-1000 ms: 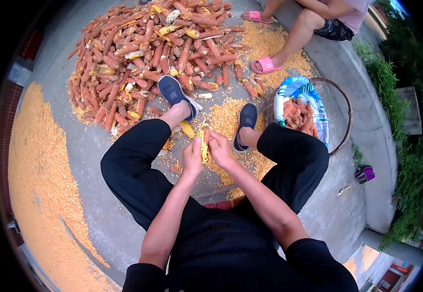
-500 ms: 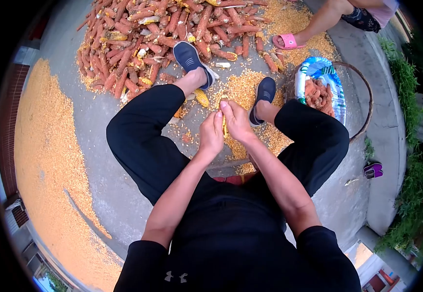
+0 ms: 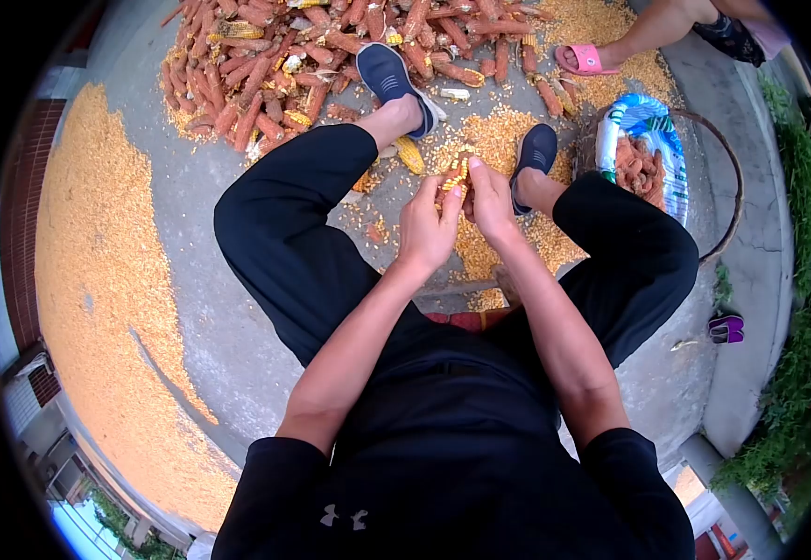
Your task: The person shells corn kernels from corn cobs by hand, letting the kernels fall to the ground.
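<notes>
Between my knees, my left hand (image 3: 430, 224) and my right hand (image 3: 492, 201) are both closed around one corn cob (image 3: 458, 175). Yellow kernels show in rows at its far end, with reddish bare cob beside them; the fingers cover the rest. The two thumbs lie along it from either side. Below the hands is a heap of loose kernels (image 3: 494, 135) on the concrete. Another yellow corn cob (image 3: 410, 156) rests by my left shoe (image 3: 387, 75).
A large pile of reddish stripped cobs (image 3: 256, 70) lies ahead. At right stands a lined basket (image 3: 674, 168) with cobs inside and a hooped handle. Kernels (image 3: 106, 280) are spread along the left. Another person's foot in a pink sandal (image 3: 587, 60) is at upper right.
The hands have turned the corn cob, so more of its kernels and bare part show. My left hand has opened out slightly from the right. The whole view has shifted a little.
</notes>
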`<control>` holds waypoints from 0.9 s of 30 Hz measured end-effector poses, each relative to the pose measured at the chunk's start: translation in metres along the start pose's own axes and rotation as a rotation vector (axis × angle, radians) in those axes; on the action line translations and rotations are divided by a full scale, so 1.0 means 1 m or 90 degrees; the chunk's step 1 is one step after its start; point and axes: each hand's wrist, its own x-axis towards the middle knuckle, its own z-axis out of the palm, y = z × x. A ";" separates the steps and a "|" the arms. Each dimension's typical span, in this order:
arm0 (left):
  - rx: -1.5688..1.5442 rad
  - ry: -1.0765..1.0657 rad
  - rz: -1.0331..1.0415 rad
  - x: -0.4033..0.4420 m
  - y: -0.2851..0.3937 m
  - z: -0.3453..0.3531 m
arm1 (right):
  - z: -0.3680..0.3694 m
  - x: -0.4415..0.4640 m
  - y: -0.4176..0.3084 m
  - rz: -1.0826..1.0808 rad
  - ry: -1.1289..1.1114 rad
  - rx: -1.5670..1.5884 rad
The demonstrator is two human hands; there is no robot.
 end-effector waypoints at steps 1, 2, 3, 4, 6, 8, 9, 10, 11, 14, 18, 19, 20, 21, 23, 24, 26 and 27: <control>0.046 -0.002 0.022 -0.002 0.005 -0.001 | 0.001 -0.001 -0.004 -0.057 0.004 -0.058; 0.070 -0.014 0.012 -0.003 0.007 0.000 | 0.002 -0.002 -0.007 -0.114 0.008 -0.115; 0.087 -0.030 0.000 -0.003 0.011 -0.002 | 0.002 -0.002 -0.008 -0.171 0.012 -0.173; 0.104 -0.046 -0.011 -0.004 0.015 -0.003 | 0.002 -0.003 -0.010 -0.181 0.014 -0.202; 0.100 -0.070 -0.009 -0.005 0.013 -0.005 | 0.001 -0.005 -0.013 -0.201 0.028 -0.240; 0.056 -0.089 0.021 -0.005 0.002 -0.004 | 0.000 -0.005 -0.012 -0.230 0.030 -0.253; 0.020 -0.095 0.015 -0.004 0.002 -0.004 | 0.000 -0.004 -0.010 -0.250 0.026 -0.247; -0.015 -0.102 0.009 -0.005 0.002 -0.004 | -0.001 -0.003 -0.008 -0.269 0.022 -0.241; -0.050 -0.108 0.002 -0.005 0.001 -0.004 | -0.001 -0.004 -0.005 -0.290 0.035 -0.252; -0.264 -0.153 -0.153 -0.003 -0.004 -0.003 | -0.001 -0.005 -0.005 -0.342 0.059 -0.262; -0.124 -0.092 -0.030 -0.002 0.001 0.000 | 0.000 -0.005 -0.005 -0.307 0.057 -0.184; -0.068 -0.086 -0.012 -0.002 0.001 -0.001 | 0.001 -0.005 -0.005 -0.282 0.056 -0.156; -0.013 -0.080 0.006 -0.002 0.000 -0.001 | -0.002 -0.005 -0.006 -0.257 0.055 -0.204; 0.037 -0.088 0.008 -0.002 0.003 -0.002 | -0.003 -0.008 -0.016 -0.232 0.054 -0.252; 0.136 -0.105 0.012 -0.004 0.009 -0.005 | -0.003 -0.011 -0.024 -0.215 0.059 -0.340; 0.149 -0.110 0.018 -0.005 0.008 -0.005 | -0.002 -0.010 -0.025 -0.226 0.063 -0.381; 0.176 -0.121 0.029 -0.006 0.004 -0.004 | -0.002 -0.008 -0.022 -0.271 0.073 -0.418; 0.145 -0.128 0.024 -0.006 0.002 -0.004 | -0.003 -0.007 -0.019 -0.307 0.077 -0.416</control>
